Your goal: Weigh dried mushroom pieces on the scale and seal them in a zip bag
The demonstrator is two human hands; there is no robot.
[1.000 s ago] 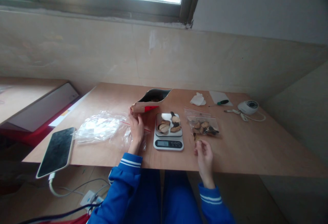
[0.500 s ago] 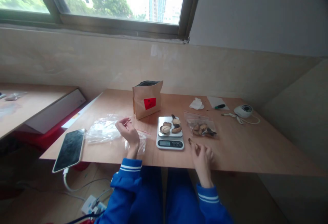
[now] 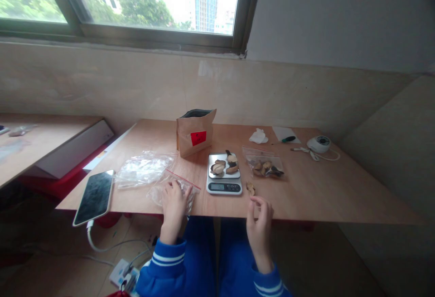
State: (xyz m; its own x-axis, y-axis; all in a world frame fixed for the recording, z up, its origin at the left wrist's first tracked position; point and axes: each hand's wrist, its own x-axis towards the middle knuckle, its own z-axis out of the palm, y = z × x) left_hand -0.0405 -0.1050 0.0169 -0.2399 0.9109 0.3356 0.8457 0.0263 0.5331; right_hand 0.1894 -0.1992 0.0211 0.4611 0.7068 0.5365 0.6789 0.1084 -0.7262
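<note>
A wooden table carries a scale, paper bag, plastic bags and phone.

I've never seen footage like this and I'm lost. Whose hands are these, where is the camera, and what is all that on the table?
The camera sits on a person's head, looking forward and down, so both hands in blue sleeves are that person's own. There is only this one view.

The left hand lies flat on a small clear zip bag at the near edge of the wooden table. The right hand hovers at that edge with fingertips pinched; whether it holds anything is unclear. Just beyond it lies a small brown piece.

Also there: a kitchen scale bearing brown pieces, a filled clear bag, an upright paper pouch, a pile of empty bags and a phone on a cable.
</note>
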